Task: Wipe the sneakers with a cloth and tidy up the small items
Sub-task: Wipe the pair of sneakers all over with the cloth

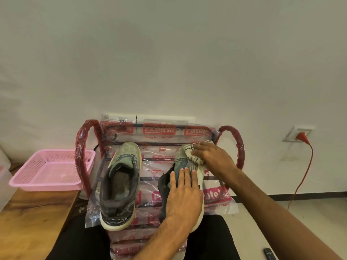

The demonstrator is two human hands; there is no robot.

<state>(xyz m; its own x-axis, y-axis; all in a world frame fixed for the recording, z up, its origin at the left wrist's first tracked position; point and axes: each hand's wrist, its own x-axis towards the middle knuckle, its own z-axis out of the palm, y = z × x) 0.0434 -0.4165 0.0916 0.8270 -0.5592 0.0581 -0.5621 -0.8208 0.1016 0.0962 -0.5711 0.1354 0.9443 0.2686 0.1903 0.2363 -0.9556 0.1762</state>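
Two grey-green sneakers stand side by side on a plastic-wrapped folding stand [161, 132]. The left sneaker [120, 182] is untouched, its opening facing me. My left hand [183, 196] lies flat with straight fingers across the top of the right sneaker [181, 161], holding it down. My right hand [212, 156] grips a bunched white cloth with dark stitching [189, 150] and presses it on that sneaker's toe.
A pink mesh basket [50, 170] sits on a wooden table [33, 220] at the left. A black remote [269, 253] lies at the bottom right. A red cable [305, 171] hangs from a wall socket at the right. My dark-trousered legs are under the stand.
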